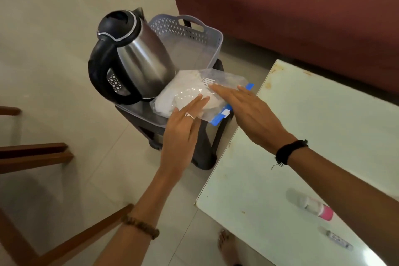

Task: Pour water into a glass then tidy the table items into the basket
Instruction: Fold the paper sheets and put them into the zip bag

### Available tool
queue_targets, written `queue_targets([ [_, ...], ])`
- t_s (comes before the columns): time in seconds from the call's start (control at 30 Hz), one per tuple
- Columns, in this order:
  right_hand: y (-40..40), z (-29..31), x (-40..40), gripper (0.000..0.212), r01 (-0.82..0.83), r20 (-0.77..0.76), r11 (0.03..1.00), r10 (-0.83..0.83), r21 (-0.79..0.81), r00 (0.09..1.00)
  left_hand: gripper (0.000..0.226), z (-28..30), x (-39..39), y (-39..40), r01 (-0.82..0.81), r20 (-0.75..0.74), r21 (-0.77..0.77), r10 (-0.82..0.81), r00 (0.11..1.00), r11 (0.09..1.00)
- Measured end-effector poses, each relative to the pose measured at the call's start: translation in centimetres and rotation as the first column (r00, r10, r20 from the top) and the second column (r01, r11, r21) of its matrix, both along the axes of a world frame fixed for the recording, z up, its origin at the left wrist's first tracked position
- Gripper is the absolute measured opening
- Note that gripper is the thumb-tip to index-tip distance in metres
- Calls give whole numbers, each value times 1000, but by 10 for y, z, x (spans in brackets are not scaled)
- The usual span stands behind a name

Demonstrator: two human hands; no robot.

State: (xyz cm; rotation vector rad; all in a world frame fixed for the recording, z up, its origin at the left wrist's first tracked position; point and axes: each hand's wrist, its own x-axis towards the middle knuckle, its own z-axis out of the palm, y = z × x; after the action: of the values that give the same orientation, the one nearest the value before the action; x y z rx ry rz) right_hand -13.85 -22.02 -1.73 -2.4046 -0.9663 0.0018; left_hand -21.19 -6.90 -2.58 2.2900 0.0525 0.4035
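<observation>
Flat hands on bag, kettle beside.

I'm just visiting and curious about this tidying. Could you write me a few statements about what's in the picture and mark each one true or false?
1. The kettle stands inside the basket. True.
2. Both hands lie flat on the plastic bag. True: the left hand and the right hand rest on it with straight fingers.
3. The basket sits on the white table. False: it sits on a dark stool beside the table.
4. The pink-capped bottle is already in the basket. False: it lies on the table, near a small tube.
5. The kettle's lid is open. False: it is closed.
</observation>
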Motion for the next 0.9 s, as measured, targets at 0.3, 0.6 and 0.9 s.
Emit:
queue_targets([
  [0.3,-114,101,-58,26,110,-225,994,-106,8,969,22,93,-39,-95,39,50,-414,-20,999,909],
  [0.6,-230,117,-127,23,331,-440,872,-154,361,885,10,96,-85,-225,138,10,-565,-161,987,813],
  [0.9,-290,93,-171,7,396,-328,885,-308,245,893,13,81,-119,-292,155,-48,-547,-216,975,823],
])
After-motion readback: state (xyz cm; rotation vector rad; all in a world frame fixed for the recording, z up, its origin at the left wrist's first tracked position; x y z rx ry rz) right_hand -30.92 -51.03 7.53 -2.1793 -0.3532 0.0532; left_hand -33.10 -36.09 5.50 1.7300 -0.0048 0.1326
